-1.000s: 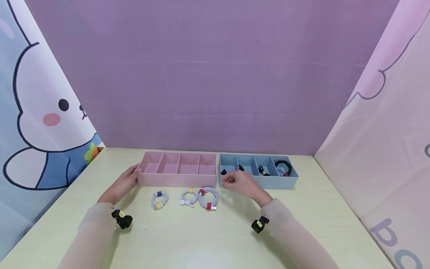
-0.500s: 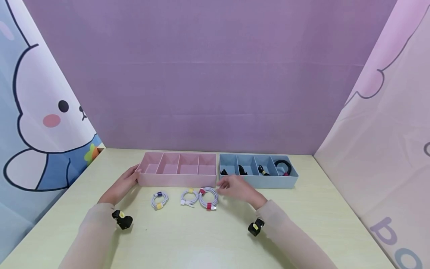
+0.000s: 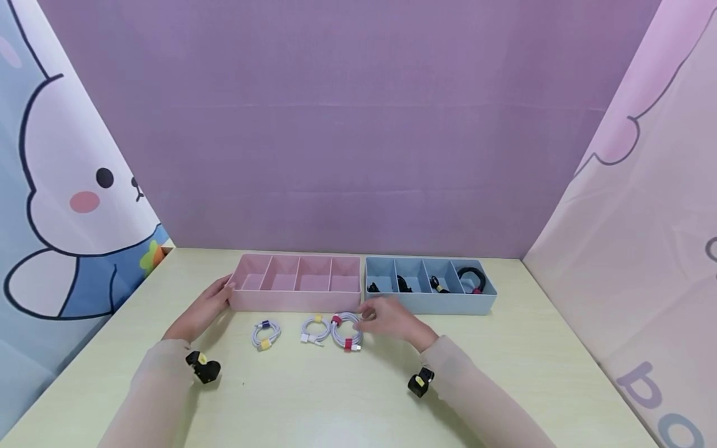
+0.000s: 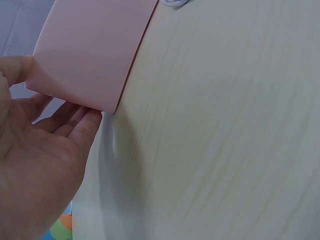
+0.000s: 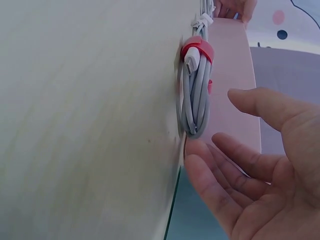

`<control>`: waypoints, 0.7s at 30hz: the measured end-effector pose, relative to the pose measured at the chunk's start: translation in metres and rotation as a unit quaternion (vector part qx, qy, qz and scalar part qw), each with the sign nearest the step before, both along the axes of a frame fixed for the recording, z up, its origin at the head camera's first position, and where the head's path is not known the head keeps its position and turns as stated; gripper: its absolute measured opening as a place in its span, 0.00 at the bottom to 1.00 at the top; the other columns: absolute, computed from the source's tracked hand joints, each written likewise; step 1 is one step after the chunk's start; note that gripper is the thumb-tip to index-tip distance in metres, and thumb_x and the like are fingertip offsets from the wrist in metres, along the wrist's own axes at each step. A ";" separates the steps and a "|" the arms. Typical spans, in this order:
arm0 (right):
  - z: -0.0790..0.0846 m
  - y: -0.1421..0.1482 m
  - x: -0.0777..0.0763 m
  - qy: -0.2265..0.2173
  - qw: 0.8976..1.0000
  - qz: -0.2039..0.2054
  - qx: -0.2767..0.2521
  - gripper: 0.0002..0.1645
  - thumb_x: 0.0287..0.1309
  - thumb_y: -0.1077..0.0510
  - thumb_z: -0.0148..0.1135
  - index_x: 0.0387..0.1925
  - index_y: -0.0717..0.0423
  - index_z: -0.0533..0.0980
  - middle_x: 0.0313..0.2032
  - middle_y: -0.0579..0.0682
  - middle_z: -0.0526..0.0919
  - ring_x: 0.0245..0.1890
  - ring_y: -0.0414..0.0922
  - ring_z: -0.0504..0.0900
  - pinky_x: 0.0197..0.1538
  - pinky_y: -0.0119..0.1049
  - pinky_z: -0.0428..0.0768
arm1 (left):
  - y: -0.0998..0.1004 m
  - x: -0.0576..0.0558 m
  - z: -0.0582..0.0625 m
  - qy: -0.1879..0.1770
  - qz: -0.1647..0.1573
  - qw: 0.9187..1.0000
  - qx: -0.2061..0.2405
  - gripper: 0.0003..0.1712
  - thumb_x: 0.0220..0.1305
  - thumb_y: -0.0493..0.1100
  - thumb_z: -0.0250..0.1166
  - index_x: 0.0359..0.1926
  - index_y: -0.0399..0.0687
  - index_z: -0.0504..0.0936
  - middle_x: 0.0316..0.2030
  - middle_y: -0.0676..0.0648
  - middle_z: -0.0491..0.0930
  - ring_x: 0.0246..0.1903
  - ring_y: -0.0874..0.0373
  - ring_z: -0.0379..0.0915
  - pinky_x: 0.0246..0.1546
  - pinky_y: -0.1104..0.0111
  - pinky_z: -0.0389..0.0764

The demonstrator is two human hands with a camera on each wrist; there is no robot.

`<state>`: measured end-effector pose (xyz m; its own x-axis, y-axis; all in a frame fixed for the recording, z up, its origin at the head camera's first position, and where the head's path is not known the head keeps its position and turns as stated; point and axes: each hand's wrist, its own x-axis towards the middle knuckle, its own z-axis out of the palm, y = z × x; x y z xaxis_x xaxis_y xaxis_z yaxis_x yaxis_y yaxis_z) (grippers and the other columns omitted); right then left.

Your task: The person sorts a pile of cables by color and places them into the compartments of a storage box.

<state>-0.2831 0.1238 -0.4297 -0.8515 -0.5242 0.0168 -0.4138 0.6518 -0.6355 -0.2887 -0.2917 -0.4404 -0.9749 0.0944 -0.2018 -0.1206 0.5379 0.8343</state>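
My left hand (image 3: 204, 307) holds the left end of a pink divided storage box (image 3: 295, 301); in the left wrist view its fingertips (image 4: 92, 120) meet the end wall and the thumb lies at the rim. My right hand (image 3: 394, 318) is at the right side of a coiled white charging cable (image 3: 348, 330) with red straps. The right wrist view shows that cable (image 5: 197, 95) beside spread thumb and fingers, the fingertips (image 5: 196, 162) close to its loop. Whether they touch it I cannot tell. Left of it lies a smaller white cable (image 3: 315, 330) with a yellow strap.
Another coiled white cable (image 3: 266, 335), with blue and yellow straps, lies farther left. A blue divided box (image 3: 456, 304) stands right of the pink one, with black cables (image 3: 472, 279) in its compartments. A purple backdrop (image 3: 358, 124) rises behind the table (image 3: 313, 398).
My right hand has moved left and toward me, from the front of the blue box to the red-strapped cable. My left hand has stayed at the pink box.
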 end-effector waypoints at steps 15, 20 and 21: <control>-0.005 -0.006 0.001 -0.021 1.000 0.001 0.019 0.26 0.61 0.49 0.69 0.56 0.60 0.80 0.41 0.47 0.83 0.37 0.41 0.77 0.40 0.36 0.80 | -0.001 0.001 -0.001 -0.001 0.006 1.000 -0.003 0.50 0.73 0.73 0.38 0.81 0.53 0.34 0.78 0.35 0.36 0.75 0.31 0.32 0.66 0.29 0.43; -0.006 -0.009 0.000 -0.013 1.000 0.003 0.026 0.23 0.60 0.52 0.70 0.53 0.61 0.82 0.39 0.46 0.83 0.35 0.41 0.76 0.38 0.35 0.79 | -0.001 0.001 0.000 0.000 0.004 1.000 -0.006 0.50 0.73 0.73 0.38 0.81 0.52 0.34 0.78 0.35 0.36 0.75 0.31 0.33 0.66 0.29 0.44; -0.007 -0.010 0.000 -0.013 0.999 0.002 0.029 0.23 0.59 0.53 0.71 0.53 0.61 0.82 0.39 0.46 0.83 0.35 0.41 0.76 0.38 0.35 0.79 | -0.001 0.001 0.000 0.000 0.005 1.000 -0.006 0.50 0.73 0.74 0.38 0.81 0.53 0.34 0.78 0.35 0.37 0.75 0.31 0.33 0.66 0.29 0.44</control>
